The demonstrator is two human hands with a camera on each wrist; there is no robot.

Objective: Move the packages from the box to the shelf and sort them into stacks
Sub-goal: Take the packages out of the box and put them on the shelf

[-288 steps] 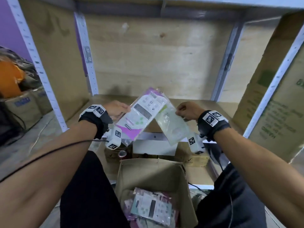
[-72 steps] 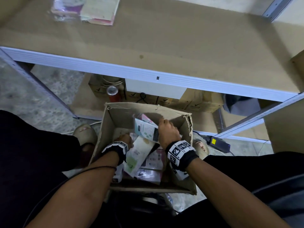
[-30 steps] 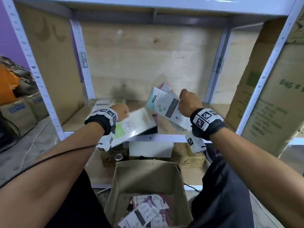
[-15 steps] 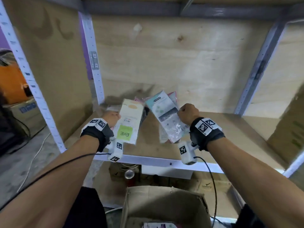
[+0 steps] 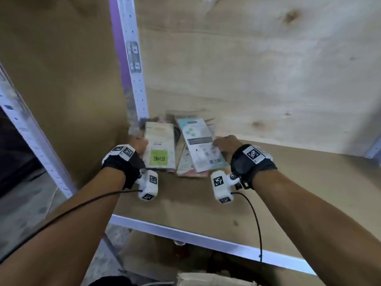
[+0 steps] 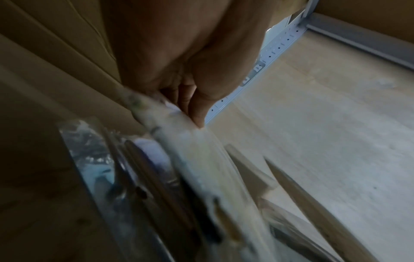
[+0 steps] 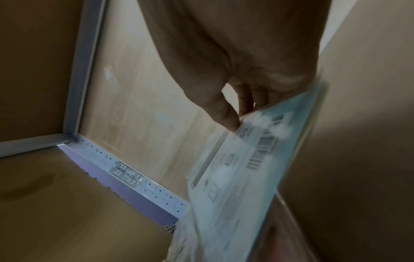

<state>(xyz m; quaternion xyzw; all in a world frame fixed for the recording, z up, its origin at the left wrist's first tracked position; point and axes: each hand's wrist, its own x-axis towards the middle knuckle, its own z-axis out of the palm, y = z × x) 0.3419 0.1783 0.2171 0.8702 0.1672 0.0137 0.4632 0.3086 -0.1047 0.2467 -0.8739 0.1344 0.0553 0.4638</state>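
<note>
My left hand [image 5: 137,145] pinches a cream package with a green square label [image 5: 159,148] by its left edge, low over the left stack in the shelf's back left corner. In the left wrist view the thumb [image 6: 197,113] presses the cream package [image 6: 201,152] over clear-wrapped ones below. My right hand [image 5: 224,144] pinches a pale teal package with a barcode [image 5: 201,144] at its right edge, lying tilted on the right stack [image 5: 187,168]. The right wrist view shows the thumb [image 7: 224,115] on the teal package [image 7: 246,164]. Only the cardboard box's top edge [image 5: 214,278] shows.
The wooden shelf board [image 5: 299,193] stretches bare to the right of the stacks. A perforated metal upright [image 5: 132,65] stands in the back left corner, with wooden panels behind and to the left. The shelf's white front rail [image 5: 206,240] runs below my wrists.
Both hands have moved forward and down, bringing the two packages from mid-air onto the stacks at the shelf's back left. My head has moved closer, so the box has almost left view.
</note>
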